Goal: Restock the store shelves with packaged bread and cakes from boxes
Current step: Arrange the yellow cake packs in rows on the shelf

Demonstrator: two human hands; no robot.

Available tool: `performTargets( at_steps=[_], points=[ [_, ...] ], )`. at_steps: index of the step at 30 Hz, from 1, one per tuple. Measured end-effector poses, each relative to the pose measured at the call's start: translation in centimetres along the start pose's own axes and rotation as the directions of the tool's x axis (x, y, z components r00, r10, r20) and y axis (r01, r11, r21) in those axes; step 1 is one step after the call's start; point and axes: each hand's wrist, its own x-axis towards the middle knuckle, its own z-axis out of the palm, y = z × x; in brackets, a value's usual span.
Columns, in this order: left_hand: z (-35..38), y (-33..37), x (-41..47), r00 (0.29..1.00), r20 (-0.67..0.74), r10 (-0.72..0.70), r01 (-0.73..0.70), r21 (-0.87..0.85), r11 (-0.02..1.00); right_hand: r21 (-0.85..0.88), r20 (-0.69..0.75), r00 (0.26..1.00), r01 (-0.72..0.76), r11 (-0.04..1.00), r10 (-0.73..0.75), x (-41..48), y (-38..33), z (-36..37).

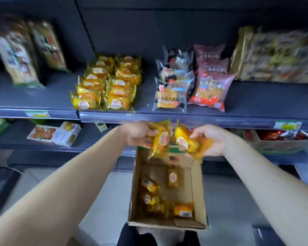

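Note:
My left hand (138, 133) grips a yellow cake packet (160, 139), and my right hand (211, 139) grips another yellow cake packet (187, 142). Both hands are raised just below the front edge of the dark shelf (167, 117). Beneath them an open cardboard box (197, 190) sits on the floor with several yellow packets (150, 185) loose in its bottom. On the shelf above, two rows of the same yellow packets (107, 84) stand stacked front to back.
Right of the yellow rows stand clear-wrapped bread packs (172, 89) and pink bread bags (210, 86). Large bagged goods fill the shelf's far right (277, 55) and left (18, 55). White boxes (55, 134) lie on the lower shelf, where another carton (281, 144) sits at right.

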Motion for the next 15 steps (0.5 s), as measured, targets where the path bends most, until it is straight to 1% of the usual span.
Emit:
performTargets(
  at_steps=[3,5,7,9,11,15],
  points=[
    [-0.9,3.6,-3.1,0.993,-0.036,0.11,-0.114,-0.132,0.985,0.064,0.101,0.987,0.122,0.991,-0.128,-2.4,-2.8,1.6],
    [-1.3,5.7,-4.9,0.981,-0.086,0.171,-0.186,-0.219,0.958,0.092,0.166,0.963,0.197,0.976,-0.21,-3.6,-4.5,2.8],
    [-1.7,7.5,-6.3,0.963,-0.147,0.228,-0.261,-0.279,0.924,0.12,0.227,0.938,0.24,0.963,-0.262,-4.5,-5.9,3.8],
    [-2.5,8.7,-7.3,0.946,-0.176,0.273,-0.314,-0.285,0.906,0.108,0.241,0.92,0.29,0.951,-0.308,-4.9,-7.2,4.8],
    [-3.7,9.6,-8.0,0.942,-0.159,0.295,-0.329,-0.266,0.906,0.055,0.214,0.919,0.327,0.943,-0.331,-5.2,-8.6,6.0],
    [-6.5,10.5,-8.4,0.945,-0.172,0.276,-0.311,-0.225,0.924,-0.095,0.181,0.938,0.317,0.944,-0.297,-4.5,-11.0,7.7]
  ],
)
